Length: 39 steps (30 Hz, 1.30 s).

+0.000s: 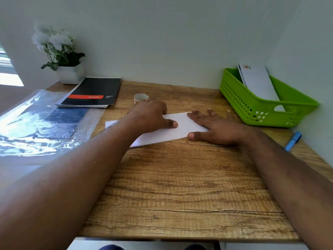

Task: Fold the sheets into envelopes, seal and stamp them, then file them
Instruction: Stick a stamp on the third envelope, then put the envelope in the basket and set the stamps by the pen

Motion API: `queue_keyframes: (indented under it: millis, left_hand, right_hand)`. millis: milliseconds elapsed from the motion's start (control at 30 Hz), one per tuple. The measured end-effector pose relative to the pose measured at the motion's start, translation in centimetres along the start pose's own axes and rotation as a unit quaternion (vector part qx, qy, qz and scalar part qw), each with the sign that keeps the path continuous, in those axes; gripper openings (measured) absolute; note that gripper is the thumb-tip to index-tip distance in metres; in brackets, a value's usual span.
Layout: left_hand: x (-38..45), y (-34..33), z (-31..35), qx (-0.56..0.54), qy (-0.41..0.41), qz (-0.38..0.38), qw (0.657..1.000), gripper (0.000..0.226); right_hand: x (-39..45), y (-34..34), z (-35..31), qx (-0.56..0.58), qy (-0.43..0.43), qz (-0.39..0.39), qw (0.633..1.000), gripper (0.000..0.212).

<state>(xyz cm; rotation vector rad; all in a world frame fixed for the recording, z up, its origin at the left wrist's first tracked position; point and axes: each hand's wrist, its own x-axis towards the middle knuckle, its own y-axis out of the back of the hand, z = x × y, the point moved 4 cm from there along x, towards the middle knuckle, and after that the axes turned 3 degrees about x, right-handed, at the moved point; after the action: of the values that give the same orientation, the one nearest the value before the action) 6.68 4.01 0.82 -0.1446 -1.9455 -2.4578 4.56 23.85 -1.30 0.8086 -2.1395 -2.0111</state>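
Head view: a folded white sheet lies flat on the table, left of the green basket, well short of it. Both hands press it down. The left hand lies on its left part, thumb straight on the paper, the other fingers hidden behind the knuckles, so I cannot tell how they lie. The right hand lies spread and flat on the end nearer the basket, fingers straight, clamped on nothing.

Progress, as I judge it: at least one finished envelope, with a stamp at its top corner, already leans in the basket, so part of the filing is done. The sheet under the hands looks mid-fold; creasing, sealing, stamping and filing remain for it. A small roll, perhaps stamps or tape, stands beyond the left hand, farther from the basket. A blue pen lies just in front of the basket.
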Motion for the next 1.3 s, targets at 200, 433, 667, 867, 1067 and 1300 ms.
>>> queue_keyframes:
  millis: [200, 433, 667, 867, 1067, 1300]
  left_hand:
    - [0.0, -0.1, -1.5, -0.24, 0.07, -0.017, 0.968, 0.025]
    - [-0.2, 0.8, -1.7, -0.627, 0.052, 0.087, 0.773, 0.018]
    - [-1.3, 1.4, 0.7, -0.723, 0.028, 0.125, 0.679, 0.021]
    - [1.2, 1.7, 5.1, -0.712, -0.001, 0.112, 0.693, 0.024]
    - [6.5, 2.8, 14.3, -0.721, -0.034, 0.095, 0.686, 0.027]
    - [12.1, -4.3, 18.0, -0.763, -0.017, 0.082, 0.641, 0.054]
  right_hand:
    - [0.6, 0.7, 0.3, 0.039, -0.004, 0.136, 0.99, 0.084]
    - [0.1, 1.1, -2.7, 0.656, 0.082, 0.239, 0.711, 0.068]
    - [-2.1, 4.4, -3.9, 0.716, 0.087, 0.307, 0.621, 0.035]
    - [-4.9, 13.7, 1.4, 0.644, 0.082, 0.432, 0.626, 0.031]
    - [-6.3, 19.6, 9.7, 0.565, 0.026, 0.534, 0.628, 0.039]
    - [-4.6, 17.8, 16.1, 0.549, -0.049, 0.528, 0.646, 0.044]
